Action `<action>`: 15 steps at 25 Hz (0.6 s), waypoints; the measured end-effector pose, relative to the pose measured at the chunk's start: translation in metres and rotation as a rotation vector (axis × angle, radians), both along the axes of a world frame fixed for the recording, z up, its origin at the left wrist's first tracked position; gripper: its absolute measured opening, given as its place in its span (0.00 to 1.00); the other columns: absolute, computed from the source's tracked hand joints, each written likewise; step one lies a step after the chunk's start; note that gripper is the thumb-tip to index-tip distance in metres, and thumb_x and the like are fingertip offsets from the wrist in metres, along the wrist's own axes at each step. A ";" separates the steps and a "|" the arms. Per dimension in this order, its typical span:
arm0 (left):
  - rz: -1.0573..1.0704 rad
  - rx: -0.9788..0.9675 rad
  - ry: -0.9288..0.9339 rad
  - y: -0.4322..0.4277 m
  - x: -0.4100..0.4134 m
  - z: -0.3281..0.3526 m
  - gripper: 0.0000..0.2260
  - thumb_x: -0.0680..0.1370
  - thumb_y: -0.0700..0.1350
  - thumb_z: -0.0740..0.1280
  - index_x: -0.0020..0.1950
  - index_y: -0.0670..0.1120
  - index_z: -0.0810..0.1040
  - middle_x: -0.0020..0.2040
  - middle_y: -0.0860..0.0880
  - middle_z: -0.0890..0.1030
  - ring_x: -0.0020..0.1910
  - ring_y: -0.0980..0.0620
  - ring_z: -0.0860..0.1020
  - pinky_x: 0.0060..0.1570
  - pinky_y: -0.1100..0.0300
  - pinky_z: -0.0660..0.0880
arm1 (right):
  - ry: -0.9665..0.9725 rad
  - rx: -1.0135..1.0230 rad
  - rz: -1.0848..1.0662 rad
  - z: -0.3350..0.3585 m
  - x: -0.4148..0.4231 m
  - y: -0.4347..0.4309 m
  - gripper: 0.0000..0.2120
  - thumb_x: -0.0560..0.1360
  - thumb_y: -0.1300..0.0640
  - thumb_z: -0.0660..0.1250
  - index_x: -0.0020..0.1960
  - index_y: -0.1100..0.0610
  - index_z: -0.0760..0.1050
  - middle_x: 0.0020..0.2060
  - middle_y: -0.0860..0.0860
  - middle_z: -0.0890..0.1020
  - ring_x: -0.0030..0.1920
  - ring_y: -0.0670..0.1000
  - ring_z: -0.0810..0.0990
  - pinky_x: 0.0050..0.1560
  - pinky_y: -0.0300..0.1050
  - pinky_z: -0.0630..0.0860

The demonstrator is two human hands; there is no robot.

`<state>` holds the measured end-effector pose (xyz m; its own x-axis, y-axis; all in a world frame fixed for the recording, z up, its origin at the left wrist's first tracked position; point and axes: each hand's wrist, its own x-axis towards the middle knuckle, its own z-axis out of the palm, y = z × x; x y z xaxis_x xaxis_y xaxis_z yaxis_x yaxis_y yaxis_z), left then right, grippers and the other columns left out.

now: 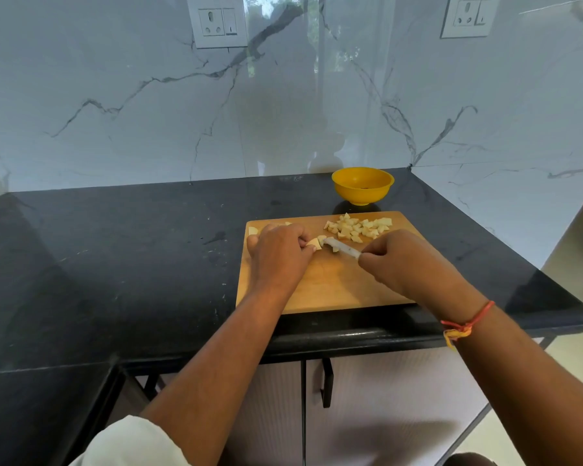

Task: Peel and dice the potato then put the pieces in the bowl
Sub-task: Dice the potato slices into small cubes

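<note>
A wooden cutting board (330,284) lies on the black counter. My left hand (278,252) curls over a pale peeled potato piece (314,244) and holds it down on the board. My right hand (398,260) grips the handle of a knife (342,247), whose blade points left and rests against that piece. A pile of diced potato pieces (359,227) sits at the board's far right. More potato (253,231) shows behind my left hand, mostly hidden. A yellow bowl (362,185) stands just behind the board.
The black counter (132,264) spreads wide to the left and ends at a rounded front edge (350,338). A marble wall with two sockets (217,21) rises behind. The counter's right edge drops off close to the board. Cabinet doors are below.
</note>
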<state>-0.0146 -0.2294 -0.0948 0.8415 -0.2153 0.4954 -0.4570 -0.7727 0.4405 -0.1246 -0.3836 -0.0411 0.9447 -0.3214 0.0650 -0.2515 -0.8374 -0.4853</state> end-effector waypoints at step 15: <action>0.011 -0.005 0.015 0.000 0.004 -0.001 0.06 0.77 0.53 0.72 0.52 0.56 0.85 0.49 0.58 0.84 0.57 0.55 0.76 0.56 0.52 0.62 | -0.149 -0.351 0.045 -0.023 0.017 0.035 0.13 0.82 0.52 0.59 0.55 0.53 0.81 0.40 0.48 0.77 0.41 0.47 0.76 0.39 0.40 0.73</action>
